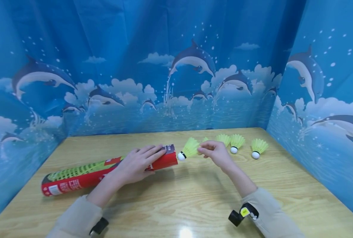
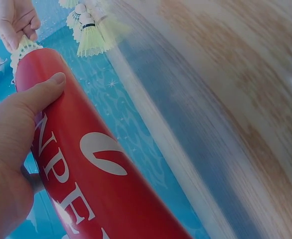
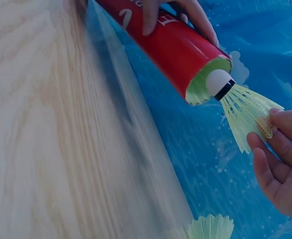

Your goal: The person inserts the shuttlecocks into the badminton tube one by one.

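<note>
A red shuttlecock tube (image 1: pixel 75 178) with a yellow-green printed side lies slantwise, its open end toward the right. My left hand (image 1: pixel 136 165) grips it near that end, and in the left wrist view the thumb (image 2: pixel 49 92) presses along the red wall. With thumb and fingertips, my right hand (image 1: pixel 216 153) pinches the skirt edge of a yellow shuttlecock (image 1: pixel 191 147). The white cork of this shuttlecock (image 3: pixel 245 109) points at the tube's mouth, right at the rim in the right wrist view. Whatever lies deeper in the tube is hidden.
Several more yellow shuttlecocks lie on the wooden table (image 1: pixel 176 205) beyond the right hand, among them one (image 1: pixel 237 142) near the hand and one (image 1: pixel 259 147) farther right. One is partly hidden by the hand. A blue dolphin-print curtain (image 1: pixel 128 76) hangs behind and at both sides.
</note>
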`<control>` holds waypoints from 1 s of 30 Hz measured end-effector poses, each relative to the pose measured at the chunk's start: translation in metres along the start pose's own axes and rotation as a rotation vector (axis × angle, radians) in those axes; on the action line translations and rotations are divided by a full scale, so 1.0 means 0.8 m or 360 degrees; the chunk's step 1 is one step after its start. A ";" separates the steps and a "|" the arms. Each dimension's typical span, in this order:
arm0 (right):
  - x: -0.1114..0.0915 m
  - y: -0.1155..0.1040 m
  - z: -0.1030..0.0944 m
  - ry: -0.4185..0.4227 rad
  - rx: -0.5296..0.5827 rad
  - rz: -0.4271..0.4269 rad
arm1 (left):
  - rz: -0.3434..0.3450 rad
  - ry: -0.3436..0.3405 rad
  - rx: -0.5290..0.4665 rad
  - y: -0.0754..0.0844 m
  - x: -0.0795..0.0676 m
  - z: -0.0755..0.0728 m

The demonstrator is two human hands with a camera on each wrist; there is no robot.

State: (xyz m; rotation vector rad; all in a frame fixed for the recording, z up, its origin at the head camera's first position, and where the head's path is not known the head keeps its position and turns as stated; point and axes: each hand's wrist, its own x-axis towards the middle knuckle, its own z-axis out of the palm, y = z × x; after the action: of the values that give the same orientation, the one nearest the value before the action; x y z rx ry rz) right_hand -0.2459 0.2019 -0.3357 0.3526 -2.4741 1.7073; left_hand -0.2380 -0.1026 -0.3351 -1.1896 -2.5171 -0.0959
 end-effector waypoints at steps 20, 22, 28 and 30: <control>0.003 -0.006 0.049 -0.0086 0.0010 0.0012 | 0.0011 0.0000 0.0015 0.001 -0.001 -0.002; 0.003 -0.006 0.051 -0.0092 0.0000 0.0032 | 0.0010 0.0003 0.0011 0.001 0.000 -0.002; 0.004 -0.007 0.056 -0.0104 -0.0002 0.0018 | 0.0012 0.0006 0.0013 0.001 0.000 -0.003; 0.005 -0.006 0.058 -0.0093 -0.0013 0.0017 | 0.0013 0.0009 0.0009 0.001 0.000 -0.003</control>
State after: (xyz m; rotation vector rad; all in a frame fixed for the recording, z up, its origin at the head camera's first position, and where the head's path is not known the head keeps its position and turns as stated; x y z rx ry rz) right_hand -0.2465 0.1561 -0.3469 0.3948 -2.5273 1.7146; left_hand -0.2365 -0.1025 -0.3330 -1.1961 -2.5055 -0.0902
